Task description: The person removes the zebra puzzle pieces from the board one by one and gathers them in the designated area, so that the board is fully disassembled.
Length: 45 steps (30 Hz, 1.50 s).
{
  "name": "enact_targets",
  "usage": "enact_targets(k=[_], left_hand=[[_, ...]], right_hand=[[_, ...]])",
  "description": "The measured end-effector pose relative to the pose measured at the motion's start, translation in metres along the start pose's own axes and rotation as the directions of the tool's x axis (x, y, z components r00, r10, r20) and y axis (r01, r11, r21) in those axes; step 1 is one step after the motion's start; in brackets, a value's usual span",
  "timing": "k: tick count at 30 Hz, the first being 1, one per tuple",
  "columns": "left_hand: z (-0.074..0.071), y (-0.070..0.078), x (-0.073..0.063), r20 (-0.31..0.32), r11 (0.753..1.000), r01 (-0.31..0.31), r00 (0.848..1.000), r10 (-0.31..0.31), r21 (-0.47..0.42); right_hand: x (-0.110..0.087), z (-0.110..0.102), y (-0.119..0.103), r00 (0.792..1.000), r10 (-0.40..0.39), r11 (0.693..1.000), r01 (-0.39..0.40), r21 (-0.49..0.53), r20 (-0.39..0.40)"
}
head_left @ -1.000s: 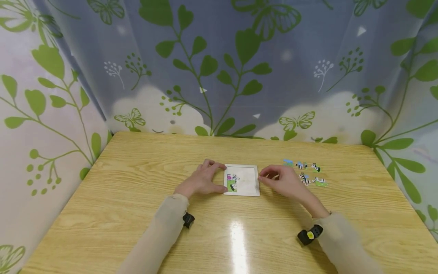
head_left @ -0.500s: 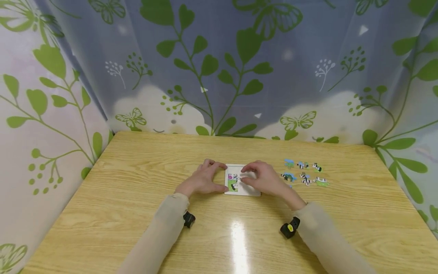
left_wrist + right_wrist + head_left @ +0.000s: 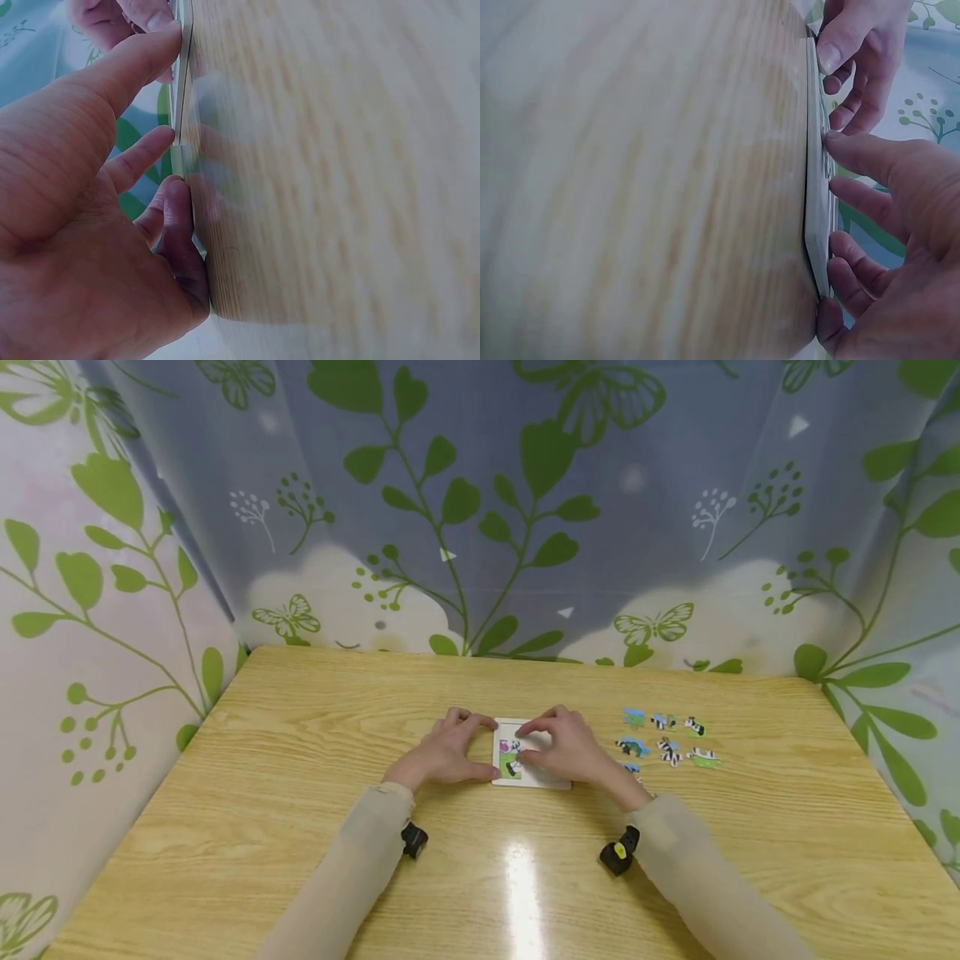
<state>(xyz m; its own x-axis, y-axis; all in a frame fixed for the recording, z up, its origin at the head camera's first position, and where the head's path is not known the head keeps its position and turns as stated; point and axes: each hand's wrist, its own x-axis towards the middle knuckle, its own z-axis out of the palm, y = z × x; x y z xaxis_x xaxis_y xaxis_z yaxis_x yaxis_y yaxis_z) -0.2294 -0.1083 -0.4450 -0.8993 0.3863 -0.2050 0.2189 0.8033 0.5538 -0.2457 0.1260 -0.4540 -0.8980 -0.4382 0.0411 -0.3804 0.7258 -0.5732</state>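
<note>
A small white puzzle tray [image 3: 551, 782] lies flat on the table, printed pieces [image 3: 510, 767] in its lower left part. My left hand [image 3: 442, 753] holds the tray by its left side, thumb at the near corner and a finger at the far corner. Reaching in over the tray from the right, my right hand [image 3: 573, 750] has curled fingers and pinches at a puzzle piece [image 3: 515, 746] with a zebra pattern. In the right wrist view, its thumb and fingertips touch the tray's top side by side; the piece between them shows only edge-on. The hand covers much of the tray.
Several loose puzzle pieces [image 3: 667, 750] with animal pictures lie right of the tray, one partly behind the right wrist. A patterned curtain [image 3: 480, 568] stands behind the wooden table [image 3: 315, 710]. Each wrist wears a black camera band [image 3: 618, 852].
My right hand has moved left from the tray's right edge to over the printed pieces, uncovering more loose pieces. The left hand and tray have stayed in place.
</note>
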Motion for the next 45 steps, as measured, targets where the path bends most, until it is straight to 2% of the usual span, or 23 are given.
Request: enact_targets(k=[13,20,31,45], left_hand=[[-0.001,0.002,0.0,-0.006,1.0,0.01,1.0,-0.01,-0.004],[-0.002,0.005,-0.001,-0.003,0.999,0.029,1.0,-0.029,-0.023],[-0.001,0.005,0.0,-0.015,0.999,0.033,0.999,-0.034,-0.021],[-0.001,0.011,-0.001,-0.016,0.998,0.063,0.998,-0.063,-0.008]], right_hand=[[0.003,0.002,-0.006,0.998,0.062,0.998,-0.063,0.013,0.033],[0.003,0.003,-0.007,0.997,0.07,0.997,-0.07,0.025,0.03],[0.004,0.002,-0.003,0.997,0.07,0.972,-0.078,0.223,0.041],[0.007,0.003,-0.01,0.982,0.187,0.965,-0.19,0.181,0.032]])
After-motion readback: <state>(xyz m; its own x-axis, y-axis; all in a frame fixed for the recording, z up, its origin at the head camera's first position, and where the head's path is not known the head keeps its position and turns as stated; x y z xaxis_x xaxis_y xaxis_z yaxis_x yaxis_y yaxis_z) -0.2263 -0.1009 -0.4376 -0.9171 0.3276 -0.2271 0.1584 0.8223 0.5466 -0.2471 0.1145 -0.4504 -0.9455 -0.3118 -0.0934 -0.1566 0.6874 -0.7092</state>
